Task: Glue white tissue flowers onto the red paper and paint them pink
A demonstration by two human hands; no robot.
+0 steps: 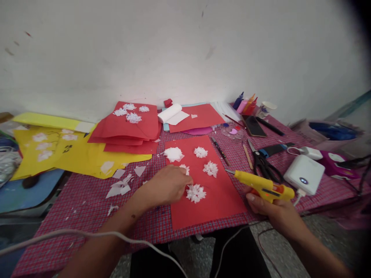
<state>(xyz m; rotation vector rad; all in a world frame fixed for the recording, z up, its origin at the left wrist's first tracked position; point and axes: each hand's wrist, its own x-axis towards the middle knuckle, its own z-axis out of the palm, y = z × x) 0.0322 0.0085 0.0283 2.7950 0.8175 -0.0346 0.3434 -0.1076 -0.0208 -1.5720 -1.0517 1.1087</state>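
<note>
My left hand [169,184] is closed, its fingertips pressed down at the left part of a red paper sheet [222,204]. What the fingers pinch, if anything, is hidden. Beside the fingertips lies a white crumpled-paper flower [196,193], and another white flower [184,168] is partly hidden behind the hand. Two more flowers, an upper one [200,152] and a right one [210,168], rest on the same sheet. My right hand [271,210] grips a yellow hot glue gun [261,184] just right of the sheet, its nozzle pointing left over the edge.
A white paper pile [174,154] lies at the sheet's upper left. Paper scraps [120,187] are scattered leftward. Red sheets with flowers [124,129] sit behind. Scissors [262,164], a white power bank [304,174] and a phone [254,126] are at right. A white cable [116,234] crosses the foreground.
</note>
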